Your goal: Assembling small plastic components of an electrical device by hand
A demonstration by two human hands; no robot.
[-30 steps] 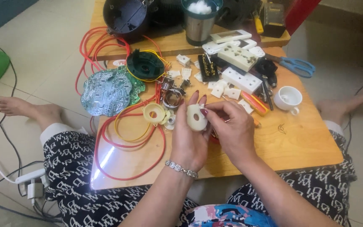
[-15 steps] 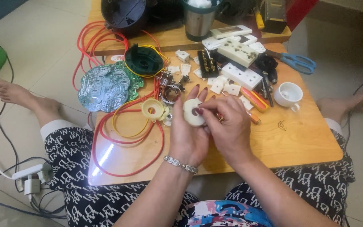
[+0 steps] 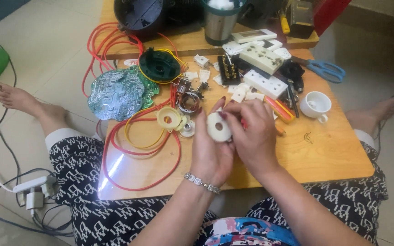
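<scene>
**Ana:** Over the near middle of the wooden table (image 3: 324, 155), what are the two hands doing?

**Ben:** Both are closed around a white round disc (image 3: 218, 127) with a hole in its centre. The left hand (image 3: 210, 146) cups it from below and behind, fingers curled up; the right hand (image 3: 251, 132) pinches its right edge with fingertips and thumb. The disc is lifted just above the tabletop.

**Ana:** What lies close by?

**Ben:** Just left of the disc sits a cream round part (image 3: 168, 118) and a small metal ring piece (image 3: 189, 103) behind it. Red wires (image 3: 137, 150) loop across the left half of the table, with a yellow wire (image 3: 135, 136) curled inside them. A green circuit board (image 3: 119, 93) hangs over the left edge, and a dark green round housing (image 3: 159, 66) lies behind it.

**Ana:** And to the right?

**Ben:** White socket strips (image 3: 265, 84), small white plastic bits, a black terminal block (image 3: 229, 70), and blue-handled scissors (image 3: 327, 69) near the far right edge. The right hand hides part of an orange-handled tool (image 3: 281, 111).

**Ana:** Any containers?

**Ben:** A small white cup (image 3: 315, 105) stands right of the hands; I cannot tell what is in it. A steel tumbler (image 3: 219, 25) at the back holds something white. A black round shell (image 3: 137, 16) sits open beside it.

**Ana:** The room?

**Ben:** Pale tiled floor, the person seated with legs under the low table, a bare foot (image 3: 17, 98) out left, white plugs and cables (image 3: 33, 191) on the floor.
</scene>
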